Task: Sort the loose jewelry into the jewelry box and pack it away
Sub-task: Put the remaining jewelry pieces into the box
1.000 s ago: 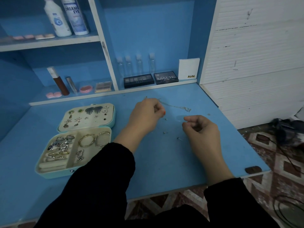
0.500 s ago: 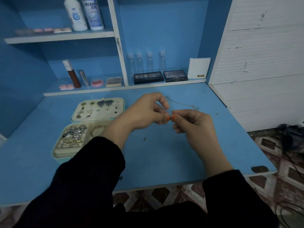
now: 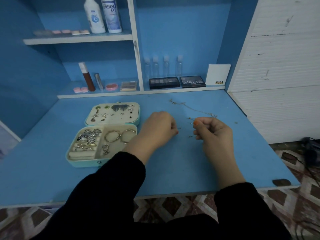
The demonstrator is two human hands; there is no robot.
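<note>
The open teal jewelry box [image 3: 83,162] lies at the left of the blue desk. Rings, two hoops and earrings fill its tray, and studs are pinned in its lid [image 3: 112,113]. My left hand [image 3: 158,129] is curled just right of the box, and a tiny stud earring [image 3: 180,128] sticks out at its fingertips. My right hand [image 3: 213,133] is curled too, thumb pressed to forefinger beside another tiny stud [image 3: 190,123]. Two loose studs [image 3: 190,136] [image 3: 189,118] lie between and beyond the hands. A thin chain necklace [image 3: 195,110] lies behind them.
A low shelf behind the desk holds eyeshadow palettes [image 3: 164,82], small clear bottles [image 3: 166,66], a white card [image 3: 218,74] and cosmetics. The upper shelf carries two tall bottles [image 3: 103,14]. A white panel wall [image 3: 277,84] closes the right side. Patterned floor lies below the desk's front edge.
My hands, which met fingertip to fingertip half a second ago, have drawn apart and lowered toward the desk. The camera view has shifted slightly.
</note>
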